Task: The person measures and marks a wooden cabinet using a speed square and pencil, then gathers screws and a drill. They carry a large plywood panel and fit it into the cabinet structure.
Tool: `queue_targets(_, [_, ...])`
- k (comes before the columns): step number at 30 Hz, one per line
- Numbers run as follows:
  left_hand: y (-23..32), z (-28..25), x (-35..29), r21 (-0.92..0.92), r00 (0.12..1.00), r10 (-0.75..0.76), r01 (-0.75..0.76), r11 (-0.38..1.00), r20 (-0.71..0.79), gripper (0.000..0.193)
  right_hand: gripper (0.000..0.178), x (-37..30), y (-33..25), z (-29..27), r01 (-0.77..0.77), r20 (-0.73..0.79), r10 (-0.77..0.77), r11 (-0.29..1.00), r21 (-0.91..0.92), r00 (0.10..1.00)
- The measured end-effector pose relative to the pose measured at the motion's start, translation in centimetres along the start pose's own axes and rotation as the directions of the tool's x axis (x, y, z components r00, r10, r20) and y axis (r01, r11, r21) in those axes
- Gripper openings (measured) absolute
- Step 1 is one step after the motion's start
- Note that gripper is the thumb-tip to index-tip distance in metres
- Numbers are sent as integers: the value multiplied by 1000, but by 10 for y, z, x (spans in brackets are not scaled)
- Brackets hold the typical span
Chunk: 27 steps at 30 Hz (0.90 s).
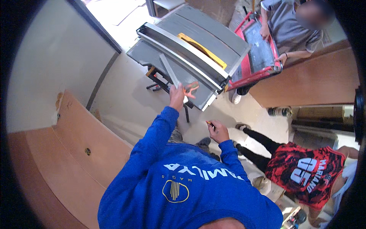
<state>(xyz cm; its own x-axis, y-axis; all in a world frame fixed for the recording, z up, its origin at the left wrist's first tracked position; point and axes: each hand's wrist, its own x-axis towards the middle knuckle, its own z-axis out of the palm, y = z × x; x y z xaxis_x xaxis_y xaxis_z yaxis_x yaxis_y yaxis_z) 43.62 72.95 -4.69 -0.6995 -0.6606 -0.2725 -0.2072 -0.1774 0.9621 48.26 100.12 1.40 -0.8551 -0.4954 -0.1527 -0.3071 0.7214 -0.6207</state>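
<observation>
My left hand (pixel 176 98) grips the near end of 1 metal strip (pixel 169 70), slanting over the near side of the grey table (pixel 198 21). Orange clamp (pixel 191 89) just right of it; cannot tell if held. My right hand (pixel 219 132), nearer, pinches 1 small yellow-tipped stick (pixel 209 123). 2 co-workers (pixel 303 173) at right.

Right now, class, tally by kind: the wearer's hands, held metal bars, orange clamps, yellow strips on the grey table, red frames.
Hands: 2 (left hand, right hand)
Held metal bar: 1
Orange clamp: 1
Yellow strip: 1
Red frame: 1
Total: 6
</observation>
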Motion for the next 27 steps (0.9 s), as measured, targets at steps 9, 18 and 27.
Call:
queue_targets(9, [41,-25,51,326,749,-493,378,867,443,34,16,-19,-20,18,-158,-226,213,958,239,951])
queue_targets(18, [4,-96,7,568,644,-463,54,822,609,31,32,0,-2,43,-58,-154,122,927,369,980])
queue_targets(27, [21,-14,-8,465,-225,-654,-542,700,723,45,52,-153,31,178,-638,468,525,762,115,711])
